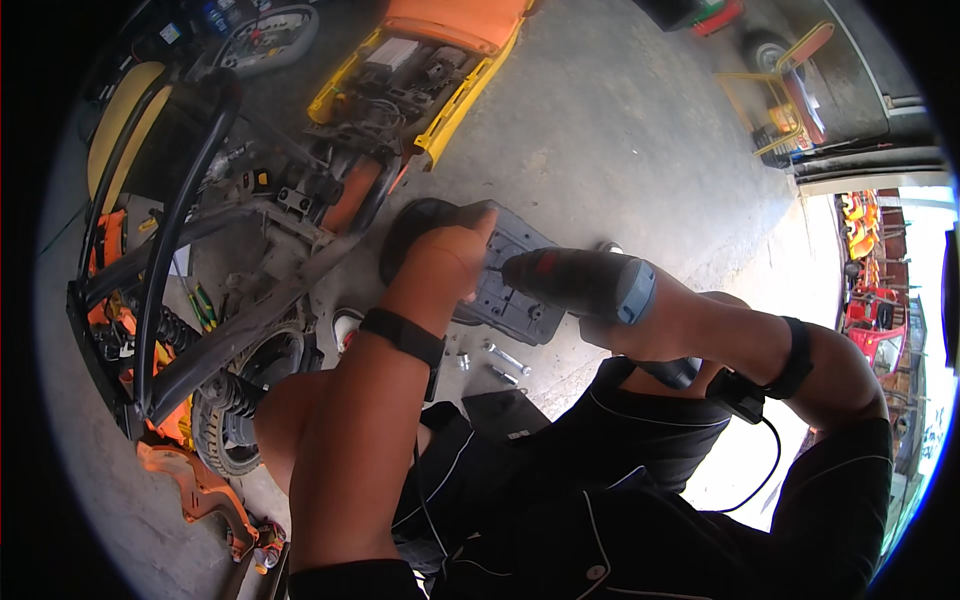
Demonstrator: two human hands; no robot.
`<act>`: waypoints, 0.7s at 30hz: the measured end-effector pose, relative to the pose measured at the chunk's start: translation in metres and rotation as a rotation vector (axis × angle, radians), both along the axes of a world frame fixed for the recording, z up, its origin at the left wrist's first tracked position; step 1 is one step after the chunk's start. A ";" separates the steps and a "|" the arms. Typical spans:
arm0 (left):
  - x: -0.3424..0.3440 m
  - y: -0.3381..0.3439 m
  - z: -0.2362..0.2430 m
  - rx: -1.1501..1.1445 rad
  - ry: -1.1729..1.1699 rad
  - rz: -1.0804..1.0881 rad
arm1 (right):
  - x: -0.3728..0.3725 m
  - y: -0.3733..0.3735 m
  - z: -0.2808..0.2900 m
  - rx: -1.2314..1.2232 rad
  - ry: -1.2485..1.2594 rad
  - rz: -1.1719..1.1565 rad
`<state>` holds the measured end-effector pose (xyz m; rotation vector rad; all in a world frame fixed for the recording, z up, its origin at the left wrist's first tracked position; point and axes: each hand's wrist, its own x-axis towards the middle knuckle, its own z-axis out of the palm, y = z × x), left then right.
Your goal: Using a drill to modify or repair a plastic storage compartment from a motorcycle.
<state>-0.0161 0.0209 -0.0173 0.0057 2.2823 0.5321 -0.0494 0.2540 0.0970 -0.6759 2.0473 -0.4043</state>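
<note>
My right hand (650,325) is wrapped round the handle of a dark cordless drill (575,280) with a grey-blue rear end. The drill points left, its nose over a dark grey plastic case (530,318) with small holes and raised ribs. On the case's left part lies my left hand (448,258), fingers bent over it; its fingertips are partly hidden. Whether the drill's bit touches a screw cannot be made out. A round black part (400,240) shows just left of the case, partly behind my left hand.
Below the case, a wrench (507,357) and sockets (503,375) lie on the concrete floor. To the left stands a black tubular vehicle frame (190,230) with a wheel (215,425). An orange-and-yellow vehicle body (450,110) is beyond. A chair (800,60) stands far right.
</note>
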 end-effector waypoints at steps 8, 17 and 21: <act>0.003 -0.002 0.002 -0.008 -0.006 -0.005 | 0.002 -0.002 0.000 -0.020 0.023 0.040; 0.006 -0.003 0.006 -0.032 -0.010 0.005 | 0.006 -0.029 0.035 0.218 -0.035 -0.017; 0.007 -0.004 0.003 -0.023 0.022 -0.008 | 0.007 -0.029 0.034 0.180 -0.027 -0.029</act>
